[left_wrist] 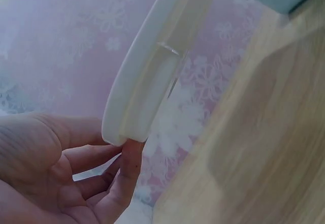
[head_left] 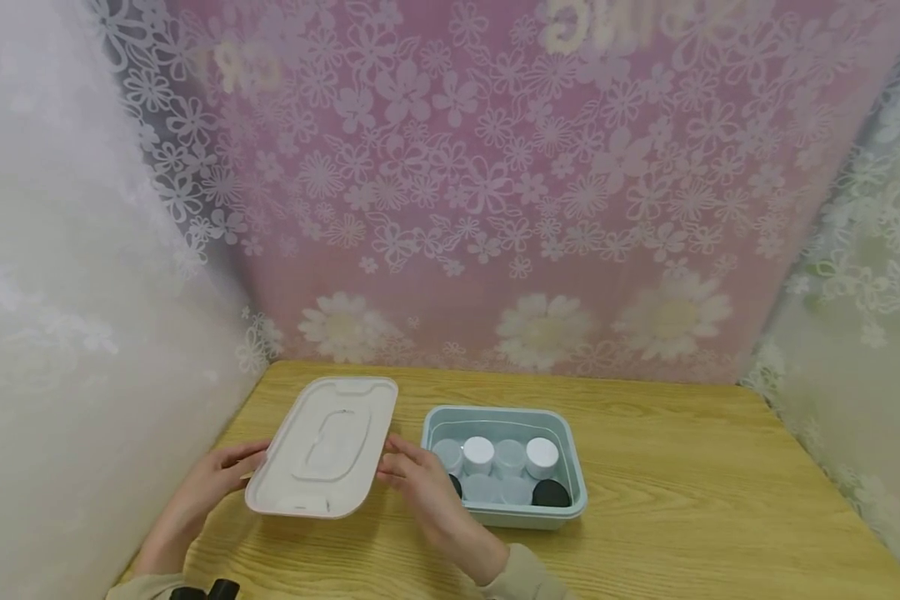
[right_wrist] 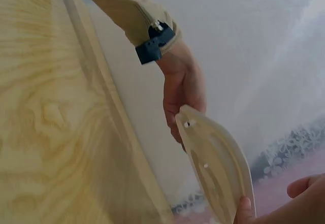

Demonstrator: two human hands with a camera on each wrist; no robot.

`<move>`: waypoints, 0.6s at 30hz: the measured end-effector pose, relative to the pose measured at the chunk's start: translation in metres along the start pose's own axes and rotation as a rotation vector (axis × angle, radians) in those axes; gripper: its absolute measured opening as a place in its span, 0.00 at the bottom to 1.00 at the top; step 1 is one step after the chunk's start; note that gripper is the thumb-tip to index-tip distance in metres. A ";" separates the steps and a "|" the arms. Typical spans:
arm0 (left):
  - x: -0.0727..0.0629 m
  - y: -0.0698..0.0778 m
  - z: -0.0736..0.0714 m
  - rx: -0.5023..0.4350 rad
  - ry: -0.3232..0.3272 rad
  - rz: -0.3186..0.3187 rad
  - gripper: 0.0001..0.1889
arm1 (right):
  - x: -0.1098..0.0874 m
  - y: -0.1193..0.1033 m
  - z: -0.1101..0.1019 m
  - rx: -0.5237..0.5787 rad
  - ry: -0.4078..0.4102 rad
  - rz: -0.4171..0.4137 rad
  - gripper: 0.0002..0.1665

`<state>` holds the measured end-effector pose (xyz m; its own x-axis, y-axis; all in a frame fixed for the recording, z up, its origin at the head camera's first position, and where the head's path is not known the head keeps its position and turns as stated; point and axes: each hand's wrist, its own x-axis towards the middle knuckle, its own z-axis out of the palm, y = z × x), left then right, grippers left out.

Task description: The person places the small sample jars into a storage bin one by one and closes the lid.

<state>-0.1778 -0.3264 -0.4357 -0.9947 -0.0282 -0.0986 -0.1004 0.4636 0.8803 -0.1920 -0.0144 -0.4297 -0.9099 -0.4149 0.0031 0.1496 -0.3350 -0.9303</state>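
Note:
A white rectangular plastic lid (head_left: 322, 446) with rounded corners is held up off the table, its shadow falling on the wood below. By its left edge, my left hand (head_left: 202, 487) pinches it; in the left wrist view a fingertip (left_wrist: 133, 155) bends under the rim. My right hand (head_left: 431, 496) holds the opposite edge, with a fingertip (right_wrist: 245, 206) on the lid in the right wrist view. Just right of that hand stands a light blue plastic box (head_left: 532, 518), uncovered, holding several small round containers: white-topped (head_left: 542, 454), translucent (head_left: 510, 457) and black (head_left: 551, 493).
The wood-grain table (head_left: 690, 483) extends right of the box. A pink flowered curtain (head_left: 457, 208) closes off the back, and pale sheets hang at the left (head_left: 82, 292) and right sides. A black device (head_left: 221, 589) shows near my left sleeve.

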 end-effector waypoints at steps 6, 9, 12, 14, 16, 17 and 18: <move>0.009 0.021 0.010 -0.070 -0.040 0.088 0.30 | 0.002 -0.016 -0.029 -0.042 -0.034 -0.025 0.33; 0.014 0.031 0.016 -0.091 -0.068 0.137 0.29 | 0.001 -0.024 -0.044 -0.048 -0.015 -0.015 0.33; 0.020 0.041 0.025 -0.091 -0.089 0.173 0.27 | 0.000 -0.032 -0.057 -0.053 0.005 -0.004 0.32; 0.024 0.047 0.031 -0.090 -0.102 0.185 0.27 | -0.001 -0.038 -0.066 -0.065 0.015 -0.002 0.31; 0.028 0.053 0.038 -0.098 -0.115 0.193 0.27 | -0.003 -0.043 -0.074 -0.081 0.025 -0.001 0.30; 0.030 0.057 0.041 -0.102 -0.119 0.194 0.27 | -0.003 -0.046 -0.078 -0.086 0.030 -0.001 0.30; 0.032 0.060 0.045 -0.108 -0.118 0.194 0.27 | -0.004 -0.049 -0.083 -0.096 0.037 -0.003 0.29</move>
<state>-0.2148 -0.2594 -0.4071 -0.9869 0.1587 0.0287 0.0838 0.3526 0.9320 -0.2275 0.0736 -0.4142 -0.9242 -0.3819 -0.0057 0.1105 -0.2530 -0.9611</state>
